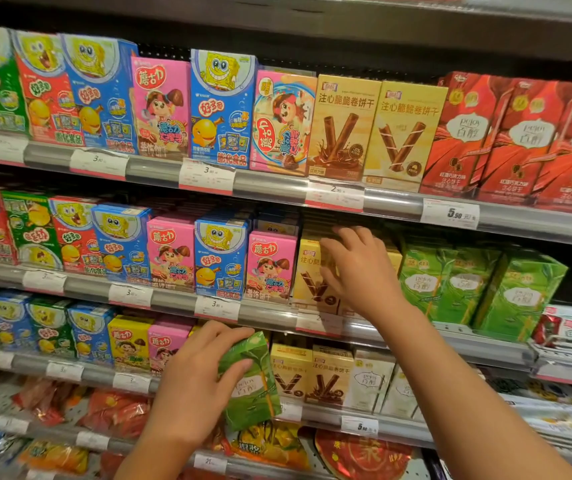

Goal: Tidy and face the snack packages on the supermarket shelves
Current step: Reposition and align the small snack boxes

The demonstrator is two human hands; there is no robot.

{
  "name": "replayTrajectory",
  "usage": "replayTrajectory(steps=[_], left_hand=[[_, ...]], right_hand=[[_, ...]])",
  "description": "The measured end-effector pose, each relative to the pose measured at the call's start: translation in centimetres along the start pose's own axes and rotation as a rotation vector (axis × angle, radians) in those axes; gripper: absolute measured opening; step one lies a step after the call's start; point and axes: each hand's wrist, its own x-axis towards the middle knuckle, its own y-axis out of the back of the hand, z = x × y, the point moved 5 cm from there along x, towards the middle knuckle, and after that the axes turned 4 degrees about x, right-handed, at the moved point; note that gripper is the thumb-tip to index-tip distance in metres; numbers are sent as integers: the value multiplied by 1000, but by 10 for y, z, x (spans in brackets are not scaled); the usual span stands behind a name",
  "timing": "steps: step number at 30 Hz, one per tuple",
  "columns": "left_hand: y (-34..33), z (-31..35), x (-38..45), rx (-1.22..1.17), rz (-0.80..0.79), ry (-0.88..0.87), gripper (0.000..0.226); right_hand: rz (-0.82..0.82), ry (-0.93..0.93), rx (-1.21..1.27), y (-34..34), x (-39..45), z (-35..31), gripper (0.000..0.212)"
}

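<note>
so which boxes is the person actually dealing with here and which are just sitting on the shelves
In hand:
- green box, held by the left hand
- yellow boxes on the middle shelf, touched by the right hand

Just sitting there:
- red boxes, top shelf
- pink box, middle shelf
- green boxes, middle shelf

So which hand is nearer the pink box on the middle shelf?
Right. The right hand rests on the yellow boxes beside the pink box; the left hand holds a green box a shelf lower.
</note>
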Motion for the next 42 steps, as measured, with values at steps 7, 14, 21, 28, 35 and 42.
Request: replayTrajectory(steps=[7,14,21,28,35,42], left_hand=[[-12,11,9,-59,-1,-12,43],[-36,55,24,-233,-31,-68,47],[-81,114,34,-339,-147,-154,48],[-116,143,55,-344,-102,-104,39],[-185,150,63,36,-204,-108,66],[-224,148,54,369,-331,-49,79]], right_hand=[[-94,-75,639,18,-82,-24,48],[-201,-94,870,2,-138,-20,70],[-131,-123,783,22,-165,37,67],[0,-238,576,60,-192,124,51],[221,-325,455,97,-191,207,49],[267,-316,477,89,-174,235,48]])
